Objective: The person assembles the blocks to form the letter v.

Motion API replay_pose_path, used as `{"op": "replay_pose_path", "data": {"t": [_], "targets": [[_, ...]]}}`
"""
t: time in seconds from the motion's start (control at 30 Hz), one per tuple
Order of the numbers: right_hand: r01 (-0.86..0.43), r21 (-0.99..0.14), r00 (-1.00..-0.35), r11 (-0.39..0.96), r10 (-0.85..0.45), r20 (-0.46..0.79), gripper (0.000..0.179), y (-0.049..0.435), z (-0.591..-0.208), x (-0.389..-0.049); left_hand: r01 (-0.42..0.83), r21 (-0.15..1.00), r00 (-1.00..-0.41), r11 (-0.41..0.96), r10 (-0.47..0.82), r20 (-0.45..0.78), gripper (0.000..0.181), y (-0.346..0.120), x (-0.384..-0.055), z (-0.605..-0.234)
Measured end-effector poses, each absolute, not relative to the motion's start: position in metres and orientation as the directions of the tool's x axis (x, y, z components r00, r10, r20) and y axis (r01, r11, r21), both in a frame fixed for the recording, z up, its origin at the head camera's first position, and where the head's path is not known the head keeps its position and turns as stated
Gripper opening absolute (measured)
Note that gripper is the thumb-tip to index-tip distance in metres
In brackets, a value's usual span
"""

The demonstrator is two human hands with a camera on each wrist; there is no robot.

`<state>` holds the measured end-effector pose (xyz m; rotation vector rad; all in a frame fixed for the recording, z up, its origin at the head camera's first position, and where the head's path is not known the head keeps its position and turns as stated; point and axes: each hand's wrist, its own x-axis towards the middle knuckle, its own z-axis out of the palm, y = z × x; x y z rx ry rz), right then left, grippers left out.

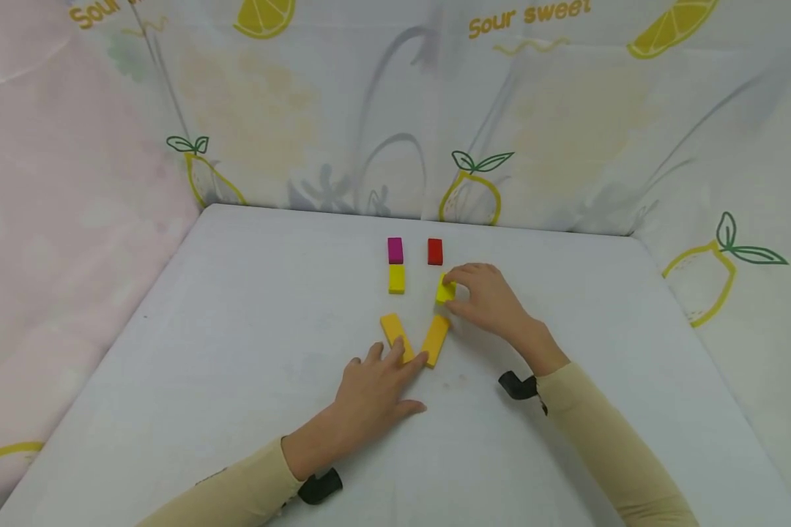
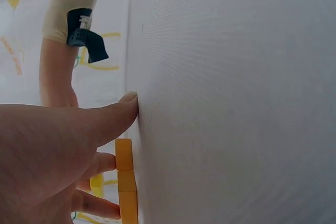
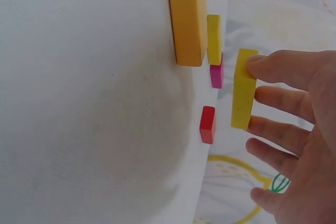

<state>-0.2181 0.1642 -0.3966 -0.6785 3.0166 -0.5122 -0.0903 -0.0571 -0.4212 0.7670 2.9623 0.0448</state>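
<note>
My right hand [image 1: 488, 298] pinches a yellow block [image 3: 243, 95] between thumb and fingers, and in the right wrist view the block hangs above the white tabletop. Two longer orange blocks, a left one [image 1: 392, 326] and a right one [image 1: 438, 335], lie in a V whose narrow end points toward me. Spread fairly straight, the fingers of my left hand [image 1: 372, 395] rest on the near ends of both, partly covering them. In the left wrist view its thumb [image 2: 118, 115] sticks out apart from the orange blocks.
Beyond the V, a second yellow block [image 1: 397, 279] lies end to end with a magenta block [image 1: 395, 250]. A red block [image 1: 435, 252] sits to the right of the magenta one. Behind the white table [image 1: 237, 293] hangs a lemon-print cloth [image 1: 343, 110].
</note>
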Motion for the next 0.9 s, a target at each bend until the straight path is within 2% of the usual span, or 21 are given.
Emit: {"op": "replay_pose_path", "data": {"t": [0.9], "targets": [[-0.393, -0.331, -0.915, 0.858, -0.399, 0.052, 0.035, 0.169, -0.413, -0.215, 0.477, 0.053, -0.874, 0.877, 0.48, -0.074, 0.076, -0.056, -0.091, -0.422]]}}
